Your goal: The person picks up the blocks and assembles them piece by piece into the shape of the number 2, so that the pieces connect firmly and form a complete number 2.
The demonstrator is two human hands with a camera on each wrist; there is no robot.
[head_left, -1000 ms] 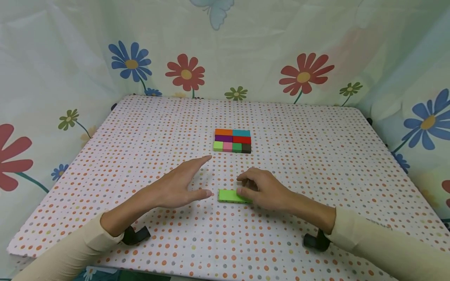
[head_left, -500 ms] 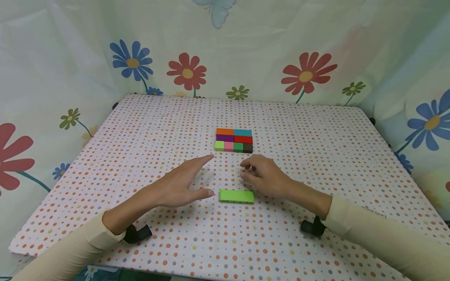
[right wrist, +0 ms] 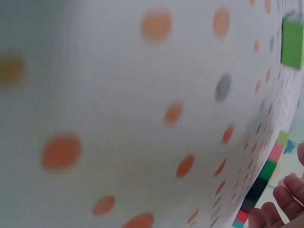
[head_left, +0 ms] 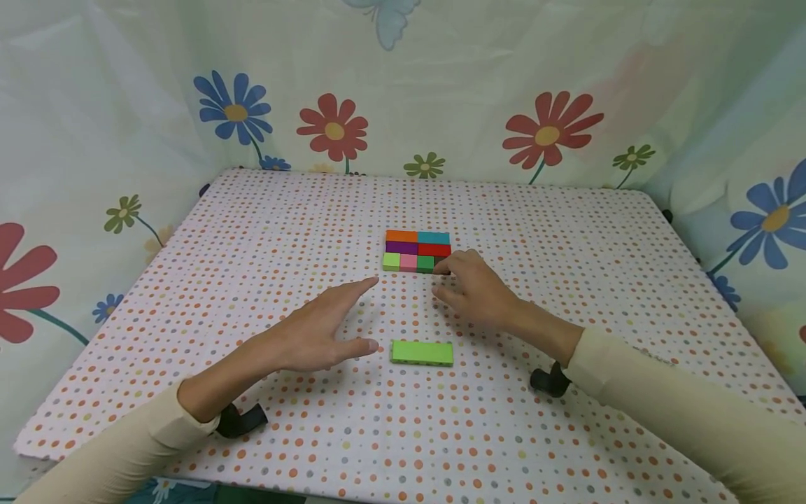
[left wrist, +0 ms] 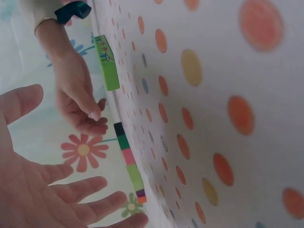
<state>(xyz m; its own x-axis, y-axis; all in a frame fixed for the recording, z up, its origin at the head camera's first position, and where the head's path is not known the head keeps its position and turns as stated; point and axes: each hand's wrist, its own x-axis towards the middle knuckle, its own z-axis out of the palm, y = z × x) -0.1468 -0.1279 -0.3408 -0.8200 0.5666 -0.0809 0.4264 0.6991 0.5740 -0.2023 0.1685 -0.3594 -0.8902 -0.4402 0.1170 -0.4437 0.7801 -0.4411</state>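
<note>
A flat light-green block [head_left: 422,352] [left wrist: 108,61] [right wrist: 292,42] lies alone on the dotted tablecloth [head_left: 252,231]. Further back sits a tight rectangle of coloured blocks [head_left: 415,250] [left wrist: 130,164] [right wrist: 266,175]. My left hand [head_left: 359,315] [left wrist: 61,190] rests flat, fingers straight, thumb tip just left of the green block. My right hand [head_left: 441,280] [left wrist: 90,114] reaches the rectangle's near right corner with loosely curled fingers [right wrist: 285,199]. They cover most of the dark block there and hold nothing I can see.
Flower-print curtains [head_left: 548,133] close in the table at the back and both sides. Black wrist straps [head_left: 242,420] [head_left: 548,381] sit on the cloth under both forearms. The table's front edge runs close below my arms.
My right hand let go of the light-green block and moved away from me to the coloured rectangle's near right corner. The green block and my left hand stayed put.
</note>
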